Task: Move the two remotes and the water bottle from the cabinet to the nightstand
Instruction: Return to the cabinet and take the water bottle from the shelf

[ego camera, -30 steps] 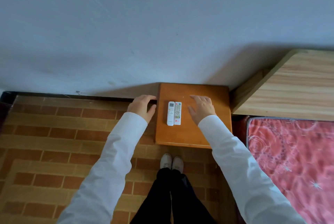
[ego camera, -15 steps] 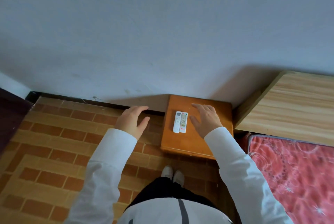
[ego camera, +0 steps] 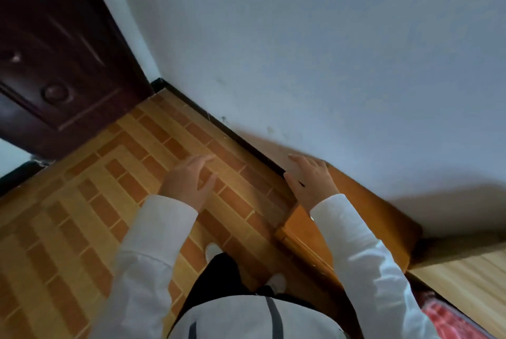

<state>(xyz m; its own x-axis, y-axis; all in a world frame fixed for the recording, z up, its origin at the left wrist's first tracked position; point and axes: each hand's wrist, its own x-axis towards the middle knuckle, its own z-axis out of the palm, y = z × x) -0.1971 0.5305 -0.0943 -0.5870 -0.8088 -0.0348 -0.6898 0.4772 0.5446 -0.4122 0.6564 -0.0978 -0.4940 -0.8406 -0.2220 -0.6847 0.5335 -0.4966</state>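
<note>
- We count two hands, both bare and both coming out of white sleeves; the picture is tilted and a little blurred.
- Our left hand (ego camera: 189,185) is spread, fingers apart, palm down, with nothing in it. It hangs over the floor (ego camera: 82,215), clear of the furniture.
- Our right hand (ego camera: 312,182) is likewise spread flat and holds nothing. It sits over the far left corner of the nightstand (ego camera: 383,215), beside the dark skirting strip at the foot of the wall; we cannot tell whether the palm touches the wood.
- We see one nightstand, of orange-brown wood, set against the pale wall (ego camera: 328,51). Our right sleeve (ego camera: 364,256) crosses its top and hides a long strip of it.
- We count no remotes and no water bottle in this view. A tiny pale fleck shows at the edge of the right sleeve on the nightstand top, too small for us to name. So we cannot tell where the task's three things lie.
- One light wooden headboard (ego camera: 465,284) stands just right of the nightstand, and one patch of red patterned mattress (ego camera: 449,319) shows in the lower right corner.
- One dark brown door (ego camera: 54,51) fills the upper left.
- The floor is laid in a brick pattern of orange and tan.
- We count two white shoes (ego camera: 213,251), both on the floor below dark trouser legs, the left one ahead of the right.
</note>
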